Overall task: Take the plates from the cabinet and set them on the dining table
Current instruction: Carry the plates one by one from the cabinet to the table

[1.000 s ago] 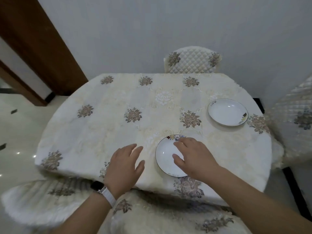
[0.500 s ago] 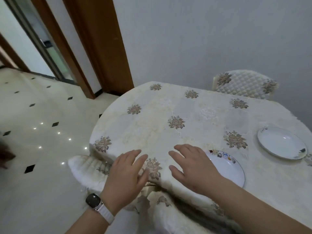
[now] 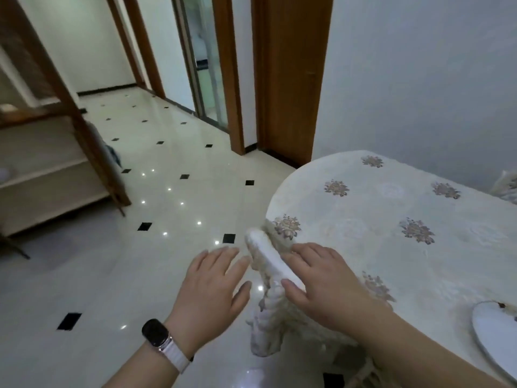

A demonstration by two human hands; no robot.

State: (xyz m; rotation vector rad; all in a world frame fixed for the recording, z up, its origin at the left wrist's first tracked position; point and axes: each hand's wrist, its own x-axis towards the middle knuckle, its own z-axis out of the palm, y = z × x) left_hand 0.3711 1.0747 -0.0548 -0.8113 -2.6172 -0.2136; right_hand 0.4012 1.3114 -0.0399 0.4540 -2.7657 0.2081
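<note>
One white plate (image 3: 493, 336) with a dark rim lies on the dining table (image 3: 391, 219) at the lower right, partly cut off by the frame edge. The table wears a cream cloth with brown flower prints. My left hand (image 3: 214, 292), with a watch on a white strap, hovers empty over the floor, fingers spread. My right hand (image 3: 321, 287) is also empty and spread, above the table's near edge and a covered chair back (image 3: 265, 264). A wooden cabinet (image 3: 47, 169) with pale shelves stands at the far left.
Glossy cream floor tiles (image 3: 167, 191) with small black diamonds stretch between table and cabinet. Wooden door frames (image 3: 285, 79) and a glass door stand along the back wall. Another covered chair (image 3: 506, 189) peeks in at the right edge.
My view has swung left, away from the table toward the floor and cabinet. The second plate has left the frame. Both hands came off the plate and stay empty.
</note>
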